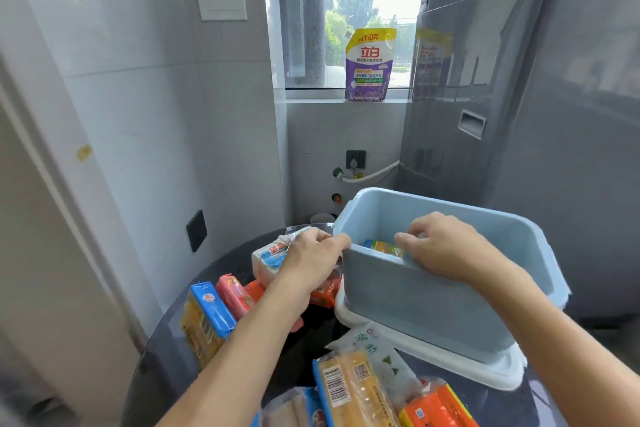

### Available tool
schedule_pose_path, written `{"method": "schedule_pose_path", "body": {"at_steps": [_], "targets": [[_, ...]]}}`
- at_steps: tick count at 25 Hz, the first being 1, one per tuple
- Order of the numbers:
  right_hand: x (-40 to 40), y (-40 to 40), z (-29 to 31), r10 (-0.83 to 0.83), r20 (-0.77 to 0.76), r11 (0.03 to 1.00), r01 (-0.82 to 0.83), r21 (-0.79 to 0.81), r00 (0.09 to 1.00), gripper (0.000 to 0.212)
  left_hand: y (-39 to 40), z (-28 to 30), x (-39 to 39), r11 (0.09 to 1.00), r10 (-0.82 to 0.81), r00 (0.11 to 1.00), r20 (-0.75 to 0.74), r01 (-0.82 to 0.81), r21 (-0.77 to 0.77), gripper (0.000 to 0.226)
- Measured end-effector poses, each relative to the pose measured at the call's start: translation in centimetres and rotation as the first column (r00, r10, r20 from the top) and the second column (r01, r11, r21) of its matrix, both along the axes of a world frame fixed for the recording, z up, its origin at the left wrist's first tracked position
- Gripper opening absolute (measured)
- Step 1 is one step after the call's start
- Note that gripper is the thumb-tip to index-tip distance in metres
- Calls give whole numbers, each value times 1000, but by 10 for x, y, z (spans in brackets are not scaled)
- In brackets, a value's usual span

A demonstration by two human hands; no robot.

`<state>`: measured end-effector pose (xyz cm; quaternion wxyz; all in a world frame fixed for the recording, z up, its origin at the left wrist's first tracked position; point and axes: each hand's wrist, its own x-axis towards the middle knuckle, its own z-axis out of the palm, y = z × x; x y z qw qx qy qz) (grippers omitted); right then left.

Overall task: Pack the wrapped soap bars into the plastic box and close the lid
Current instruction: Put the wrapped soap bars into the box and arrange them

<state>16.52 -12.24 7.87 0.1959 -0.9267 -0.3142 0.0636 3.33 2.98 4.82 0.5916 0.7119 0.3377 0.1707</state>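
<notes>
Head view: pale blue rectangular plastic box is sitting tilted on its white lid, probably for reach. Right hand is pinching a yellow wrapped soap bar inside. Left hand is gripping a white-and-blue wrapped bar beside the box, likely next in. Remaining wrapped bars are lying on the dark round table.

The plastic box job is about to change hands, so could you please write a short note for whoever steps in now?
Left hand: rests on the box's near corner, over a white-and-blue soap bar.
Right hand: inside the plastic box, fingers on a yellow wrapped bar.
The box sits on its white lid.
Done: at least one bar is in.
Left: the loose bars on the table, then the lid.
</notes>
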Motion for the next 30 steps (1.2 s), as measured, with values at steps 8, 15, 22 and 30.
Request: {"method": "schedule_pose_path", "body": {"at_steps": [8,15,22,30], "targets": [[-55,-12,-29,27,547,987,-107,116,836,40,65,-43,-30,591,178,868,-464,283,756,94],[-49,-14,-28,37,485,989,-101,106,874,46,88,-63,-25,750,260,858,-443,109,652,107],[-38,-23,-14,64,47,933,-76,353,997,33,77,-6,-29,953,282,956,85,-268,-138,66],[-21,-20,27,316,-463,636,177,751,828,48,-34,39,3,868,-23,927,375,-168,467,89]]}}
